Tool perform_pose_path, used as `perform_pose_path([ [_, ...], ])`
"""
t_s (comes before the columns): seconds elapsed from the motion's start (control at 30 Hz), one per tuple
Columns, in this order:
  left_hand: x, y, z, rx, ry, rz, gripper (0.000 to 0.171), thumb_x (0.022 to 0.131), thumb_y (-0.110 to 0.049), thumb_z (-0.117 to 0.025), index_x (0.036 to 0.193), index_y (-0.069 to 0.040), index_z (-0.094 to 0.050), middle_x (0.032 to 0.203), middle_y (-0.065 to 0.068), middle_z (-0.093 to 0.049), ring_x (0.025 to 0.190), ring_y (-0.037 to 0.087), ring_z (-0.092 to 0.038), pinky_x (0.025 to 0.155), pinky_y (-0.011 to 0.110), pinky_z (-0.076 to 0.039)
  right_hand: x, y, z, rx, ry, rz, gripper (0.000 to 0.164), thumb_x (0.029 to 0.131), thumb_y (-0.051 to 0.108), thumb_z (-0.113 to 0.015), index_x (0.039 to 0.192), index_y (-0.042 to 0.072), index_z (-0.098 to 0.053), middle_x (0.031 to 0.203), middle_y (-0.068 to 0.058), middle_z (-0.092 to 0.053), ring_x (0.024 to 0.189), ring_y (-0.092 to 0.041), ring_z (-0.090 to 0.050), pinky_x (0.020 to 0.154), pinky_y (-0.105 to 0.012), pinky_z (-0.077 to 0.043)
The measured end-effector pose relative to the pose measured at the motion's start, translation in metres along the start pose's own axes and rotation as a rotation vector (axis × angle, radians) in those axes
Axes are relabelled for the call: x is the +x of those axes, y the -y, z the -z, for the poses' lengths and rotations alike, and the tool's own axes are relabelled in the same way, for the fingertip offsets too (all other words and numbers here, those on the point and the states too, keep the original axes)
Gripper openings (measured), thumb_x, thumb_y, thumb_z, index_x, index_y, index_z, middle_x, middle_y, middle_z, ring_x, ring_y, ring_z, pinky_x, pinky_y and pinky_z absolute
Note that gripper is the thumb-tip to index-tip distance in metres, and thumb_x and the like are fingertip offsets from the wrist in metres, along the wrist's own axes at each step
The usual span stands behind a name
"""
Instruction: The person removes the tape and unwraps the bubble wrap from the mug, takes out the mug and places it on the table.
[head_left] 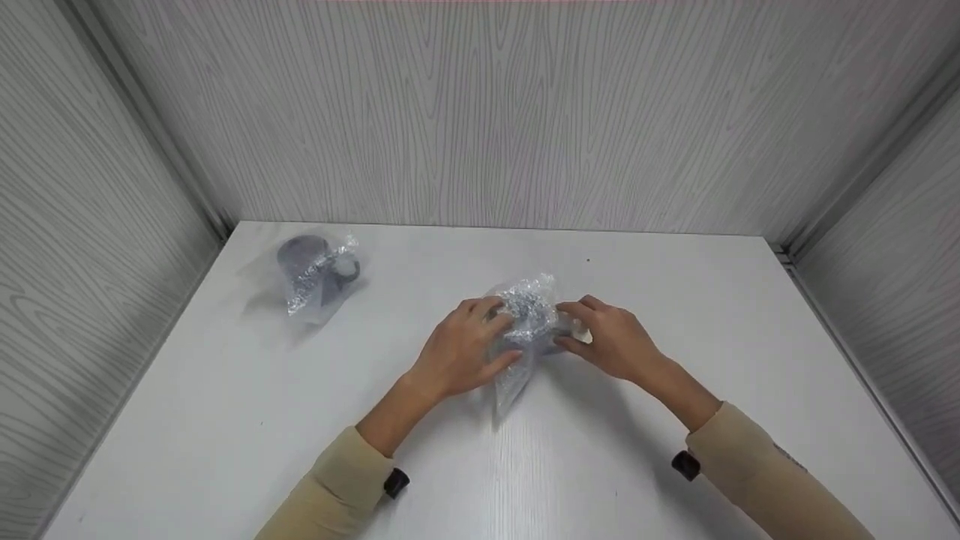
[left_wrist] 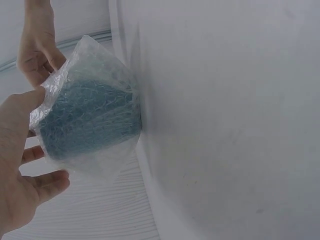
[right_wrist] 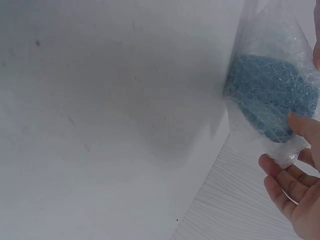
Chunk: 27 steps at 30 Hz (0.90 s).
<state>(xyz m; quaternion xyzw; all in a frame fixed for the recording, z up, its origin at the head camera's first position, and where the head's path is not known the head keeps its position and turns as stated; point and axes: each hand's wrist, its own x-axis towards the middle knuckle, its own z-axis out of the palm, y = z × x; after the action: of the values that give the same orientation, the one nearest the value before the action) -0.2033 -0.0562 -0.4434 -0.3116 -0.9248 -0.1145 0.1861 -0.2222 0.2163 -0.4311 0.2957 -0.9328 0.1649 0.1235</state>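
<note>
A blue cup-shaped thing in clear bubble wrap [head_left: 529,319] sits on the white table between both hands; the wrap hides its details. My left hand [head_left: 465,349] grips its left side, thumb on the near side and fingers over the top. On the opposite side, my right hand [head_left: 613,337] pinches the wrap between thumb and fingers. The blue body [left_wrist: 92,117] shows through the film in the left wrist view. In the right wrist view, the right thumb [right_wrist: 302,125] lies against the bubble wrap [right_wrist: 272,95], and a loose wrap end points toward me.
A second bubble-wrapped mug [head_left: 307,266], dark with its handle facing right, lies at the table's back left. Wood-grain panels [head_left: 480,112] wall in the white table [head_left: 225,420] at the back and both sides.
</note>
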Motion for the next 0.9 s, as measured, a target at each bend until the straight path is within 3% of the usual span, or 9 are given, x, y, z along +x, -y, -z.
perform_pose_path([
  [0.27, -0.001, -0.001, 0.003, -0.002, 0.005, -0.005, 0.047, 0.101, -0.053, -0.065, 0.132, -0.018, -0.066, 0.146, 0.008, -0.062, 0.141, 0.031, -0.057, 0.118, 0.043, -0.051, -0.005, 0.001, 0.002, -0.007, 0.001, -0.009, 0.048, 0.091, 0.029, -0.084, 0.132, 0.009, -0.07, 0.108, -0.011, -0.075, 0.083, -0.025, -0.074, 0.07, -0.042, -0.062],
  [0.43, -0.001, 0.0, 0.001, 0.009, -0.012, -0.013, 0.047, 0.1, -0.055, -0.065, 0.13, -0.019, -0.067, 0.147, 0.007, -0.062, 0.141, 0.032, -0.058, 0.12, 0.046, -0.049, -0.01, 0.0, 0.002, -0.034, -0.042, 0.029, 0.047, 0.09, 0.032, -0.085, 0.13, 0.011, -0.071, 0.102, -0.008, -0.075, 0.081, -0.024, -0.075, 0.067, -0.04, -0.062],
  [0.57, 0.001, 0.001, 0.0, 0.018, -0.014, -0.015, 0.049, 0.1, -0.057, -0.064, 0.13, -0.019, -0.068, 0.148, 0.006, -0.062, 0.142, 0.033, -0.057, 0.121, 0.049, -0.047, -0.013, 0.0, 0.002, -0.064, -0.074, 0.059, 0.047, 0.088, 0.033, -0.086, 0.127, 0.011, -0.073, 0.099, -0.007, -0.076, 0.082, -0.023, -0.075, 0.067, -0.039, -0.062],
  [0.9, 0.002, 0.001, 0.001, 0.036, 0.014, 0.003, 0.05, 0.101, -0.058, -0.062, 0.134, -0.021, -0.067, 0.153, 0.005, -0.06, 0.146, 0.032, -0.054, 0.123, 0.051, -0.044, -0.021, 0.005, 0.006, -0.096, -0.067, 0.061, 0.048, 0.089, 0.035, -0.086, 0.128, 0.01, -0.074, 0.098, -0.006, -0.077, 0.083, -0.021, -0.075, 0.07, -0.037, -0.063],
])
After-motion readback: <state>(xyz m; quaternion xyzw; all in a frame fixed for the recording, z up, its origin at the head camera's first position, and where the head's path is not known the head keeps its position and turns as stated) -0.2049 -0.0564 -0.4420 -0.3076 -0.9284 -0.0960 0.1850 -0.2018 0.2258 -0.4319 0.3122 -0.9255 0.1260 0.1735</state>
